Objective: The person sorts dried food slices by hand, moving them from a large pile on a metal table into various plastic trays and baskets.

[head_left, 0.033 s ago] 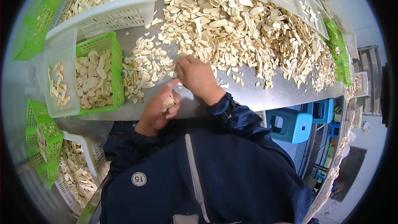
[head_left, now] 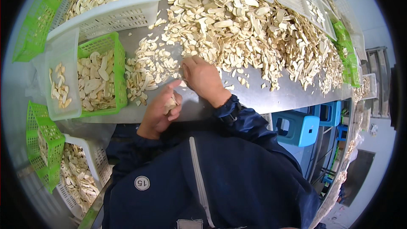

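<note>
At centre frame, the left hand (head_left: 160, 109) cups a pale slice (head_left: 170, 104) in a curled grip, likely securing it; the right hand (head_left: 202, 78) hides its grip, so I cannot tell. The green basket (head_left: 120, 74), frame left, seems placed for reach.

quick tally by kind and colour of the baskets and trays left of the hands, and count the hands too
Green baskets: 3
White baskets: 2
Translucent tray: 1
Hands (left hand, right hand): 2
Total: 8
Left out: a green strip at the bottom edge, too cut off to identify.
</note>
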A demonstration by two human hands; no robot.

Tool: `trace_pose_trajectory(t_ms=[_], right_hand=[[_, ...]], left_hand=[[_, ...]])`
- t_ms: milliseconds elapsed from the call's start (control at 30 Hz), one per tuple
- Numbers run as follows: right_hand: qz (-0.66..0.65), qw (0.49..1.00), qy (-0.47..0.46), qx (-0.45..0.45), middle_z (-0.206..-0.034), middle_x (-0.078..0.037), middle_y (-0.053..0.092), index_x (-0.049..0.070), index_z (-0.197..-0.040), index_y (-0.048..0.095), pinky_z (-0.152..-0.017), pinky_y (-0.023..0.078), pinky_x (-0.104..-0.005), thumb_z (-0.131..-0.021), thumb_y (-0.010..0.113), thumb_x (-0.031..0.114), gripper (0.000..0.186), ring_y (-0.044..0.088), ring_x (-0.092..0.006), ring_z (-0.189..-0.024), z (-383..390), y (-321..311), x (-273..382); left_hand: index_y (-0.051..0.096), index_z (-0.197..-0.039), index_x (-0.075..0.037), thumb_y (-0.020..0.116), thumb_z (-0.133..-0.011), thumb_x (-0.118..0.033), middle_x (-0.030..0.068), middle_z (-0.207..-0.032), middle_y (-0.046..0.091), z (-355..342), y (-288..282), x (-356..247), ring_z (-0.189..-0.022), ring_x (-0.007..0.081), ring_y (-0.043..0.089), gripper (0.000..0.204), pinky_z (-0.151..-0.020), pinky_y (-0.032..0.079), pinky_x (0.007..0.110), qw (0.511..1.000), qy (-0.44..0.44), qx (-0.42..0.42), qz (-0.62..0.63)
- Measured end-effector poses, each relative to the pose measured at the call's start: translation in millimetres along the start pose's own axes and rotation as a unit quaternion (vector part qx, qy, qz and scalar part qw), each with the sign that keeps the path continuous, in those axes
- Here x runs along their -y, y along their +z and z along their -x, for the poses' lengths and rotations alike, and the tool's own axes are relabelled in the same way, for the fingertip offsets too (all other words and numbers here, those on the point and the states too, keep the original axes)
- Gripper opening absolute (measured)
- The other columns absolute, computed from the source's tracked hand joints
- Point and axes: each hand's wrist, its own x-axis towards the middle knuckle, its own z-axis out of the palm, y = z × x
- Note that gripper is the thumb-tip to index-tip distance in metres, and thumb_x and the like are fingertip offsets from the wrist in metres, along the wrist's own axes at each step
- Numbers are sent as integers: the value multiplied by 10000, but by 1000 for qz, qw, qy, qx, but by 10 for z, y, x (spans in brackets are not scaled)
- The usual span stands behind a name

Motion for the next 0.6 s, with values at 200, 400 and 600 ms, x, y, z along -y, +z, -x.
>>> trace_pose_trajectory(t_ms=[200,400,600], right_hand=[[-241,967,43,72,-904,-154,663,37,-1116,640,-678,530,-362,-949,626,178,220,669,-301,-800,41,-246,99],[-131,984,119,-3,-903,-169,684,25,-1087,668,-687,527,-340,-938,654,174,211,676,-288,-768,232,-570,-348],[-168,976,135,14,-1038,-195,673,62,-1160,637,-791,537,-424,-931,604,123,239,664,-378,-912,480,-492,-405]], left_hand=[[511,-1330,-49,454,-1052,-335,50,-907,589,49,-211,-39,-655,132,537,402,-462,378,225,999,25,16,32],[562,-1119,-47,470,-1050,-348,68,-870,567,68,-180,-22,-671,156,561,323,-458,389,233,997,28,-3,77],[546,-1211,-34,481,-1042,-288,61,-870,568,-57,-62,14,-635,137,510,311,-440,362,225,997,-51,44,42]])
